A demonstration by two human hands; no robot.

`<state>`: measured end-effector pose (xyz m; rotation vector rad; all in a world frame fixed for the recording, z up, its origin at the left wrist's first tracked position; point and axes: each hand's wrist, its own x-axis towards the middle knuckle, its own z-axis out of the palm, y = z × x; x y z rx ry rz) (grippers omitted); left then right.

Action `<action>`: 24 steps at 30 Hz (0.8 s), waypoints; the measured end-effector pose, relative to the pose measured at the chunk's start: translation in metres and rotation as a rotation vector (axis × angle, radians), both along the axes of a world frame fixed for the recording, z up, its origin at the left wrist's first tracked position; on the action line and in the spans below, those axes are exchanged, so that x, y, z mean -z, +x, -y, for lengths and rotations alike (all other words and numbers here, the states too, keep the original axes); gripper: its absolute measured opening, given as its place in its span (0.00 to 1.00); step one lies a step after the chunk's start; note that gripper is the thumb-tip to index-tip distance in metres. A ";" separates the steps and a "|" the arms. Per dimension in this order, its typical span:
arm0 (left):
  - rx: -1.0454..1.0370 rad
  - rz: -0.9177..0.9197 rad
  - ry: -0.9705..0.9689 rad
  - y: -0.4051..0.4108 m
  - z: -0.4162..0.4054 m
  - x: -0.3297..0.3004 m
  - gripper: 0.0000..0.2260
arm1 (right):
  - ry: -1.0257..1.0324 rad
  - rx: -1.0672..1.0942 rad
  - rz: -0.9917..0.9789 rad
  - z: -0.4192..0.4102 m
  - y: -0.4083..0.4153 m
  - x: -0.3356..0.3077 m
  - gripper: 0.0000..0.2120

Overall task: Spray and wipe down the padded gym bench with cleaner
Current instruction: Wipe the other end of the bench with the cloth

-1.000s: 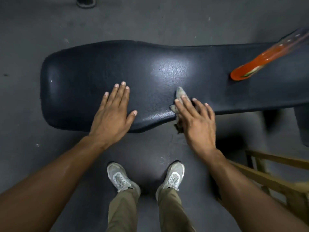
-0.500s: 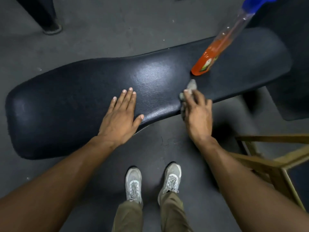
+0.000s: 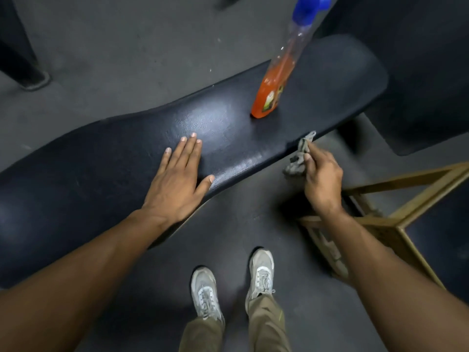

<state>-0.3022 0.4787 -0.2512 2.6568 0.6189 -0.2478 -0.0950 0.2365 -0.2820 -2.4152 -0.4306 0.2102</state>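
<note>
Two hands are in view, with one bench, one bottle, one rag and two shoes. The left hand (image 3: 179, 185) lies palm-down on the bench (image 3: 101, 158), its four fingers straight and close together, the thumb splayed out along the near edge. The right hand (image 3: 322, 180) is off the pad, just in front of its near edge, curled with thumb and fingertips pinching a small grey rag (image 3: 298, 158). The rag's upper tip reaches the bench edge; whether it touches there is hard to tell because of blur.

One black padded bench runs from lower left to upper right across the floor (image 3: 127, 47). A pale sheen shows on the pad between the left hand and the bottle. One spray bottle (image 3: 272, 92) stands on the pad toward its right end, beyond the right hand, holding orange liquid with a blue trigger head on top; the head is cut off by the top edge. Its label is too small to read.

Two pale sneakers (image 3: 206, 292) stand on the floor below the bench, with khaki trouser legs cut off at the bottom. One wooden frame (image 3: 396, 219) sits at right, partly hidden behind the right forearm. Dark padded shapes at the upper right and a dark post at the upper left are cut off and cannot be identified.
</note>
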 end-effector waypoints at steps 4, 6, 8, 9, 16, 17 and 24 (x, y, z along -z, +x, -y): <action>0.004 0.100 -0.083 0.047 -0.004 -0.038 0.37 | 0.302 0.353 -0.240 0.008 0.004 -0.029 0.17; -0.005 0.146 -0.121 0.074 -0.006 -0.057 0.38 | 0.514 0.462 -0.345 0.013 0.013 -0.041 0.24; -0.036 0.186 -0.160 0.101 -0.007 -0.074 0.40 | 0.663 0.493 -0.419 0.014 0.021 -0.058 0.23; -0.064 0.202 -0.198 0.113 -0.007 -0.082 0.42 | 0.718 0.476 -0.449 0.016 0.025 -0.067 0.19; -0.245 0.381 -0.525 0.194 0.006 -0.097 0.52 | 0.864 0.392 -0.405 0.039 0.049 -0.112 0.06; -0.261 0.398 -0.553 0.202 0.008 -0.096 0.53 | 0.880 0.381 -0.400 0.042 0.051 -0.115 0.07; -0.293 0.429 -0.439 0.244 0.029 -0.101 0.32 | 0.859 0.307 -0.392 0.066 0.053 -0.119 0.07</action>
